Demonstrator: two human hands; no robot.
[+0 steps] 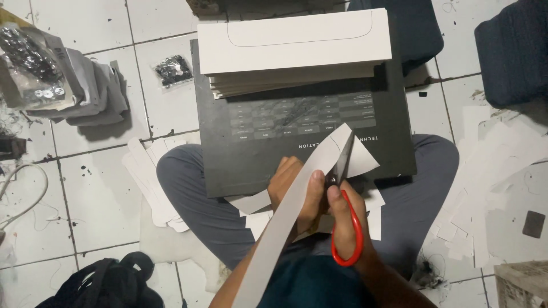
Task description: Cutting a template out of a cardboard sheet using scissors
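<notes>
Card, a long pale grey-white strip, ran from 7 o'clock near the lap up to 1 o'clock over the dark board. Its upper end fanned wider, with a curved cut edge. Judged light, thin and fairly stiff: it held its line without sagging, yet would likely crease if pinched hard. Best held close beside the cut line, where flex is least.

Left hand was closed on the card at mid-strip, thumb on top, fingers beneath. Right hand was closed through the red loops of the scissors; the dark blades pointed to 12 o'clock and met the card's edge. How far the blades were parted I could not tell.

Board rested across the sitter's crossed legs. At its 12 o'clock end lay a stack of white sheets. Offcuts littered the tiled floor at 3 o'clock. A bag of small dark parts sat at 10 o'clock.
</notes>
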